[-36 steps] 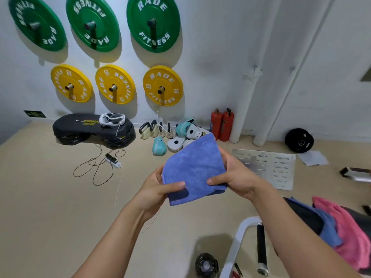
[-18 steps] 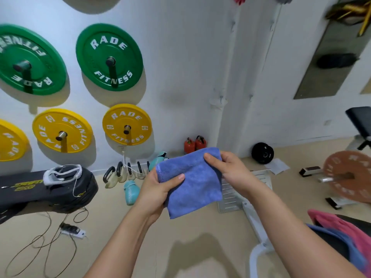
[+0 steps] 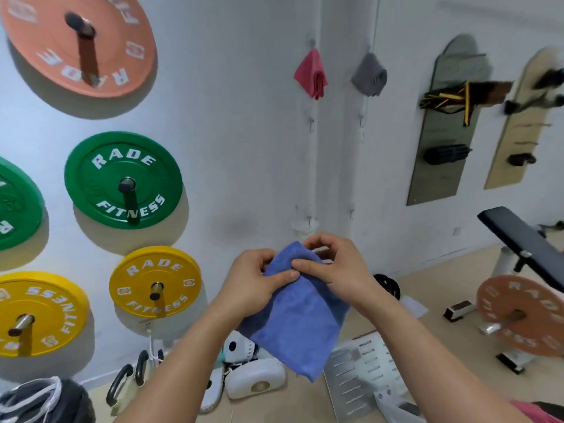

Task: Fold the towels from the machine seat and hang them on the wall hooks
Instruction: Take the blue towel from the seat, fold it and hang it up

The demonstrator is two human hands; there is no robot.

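The towel point(image 3: 300, 312) hangs between the left hand point(image 3: 253, 283) and right hand point(image 3: 337, 268). Two hung towels point(image 3: 311, 73) sit at twelve o'clock above; weight plates point(image 3: 123, 180) at nine o'clock.

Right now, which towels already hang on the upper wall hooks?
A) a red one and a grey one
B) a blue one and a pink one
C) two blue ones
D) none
A: a red towel and a grey towel hang side by side on the upper hooks, while the blue towel is gripped by both hands.
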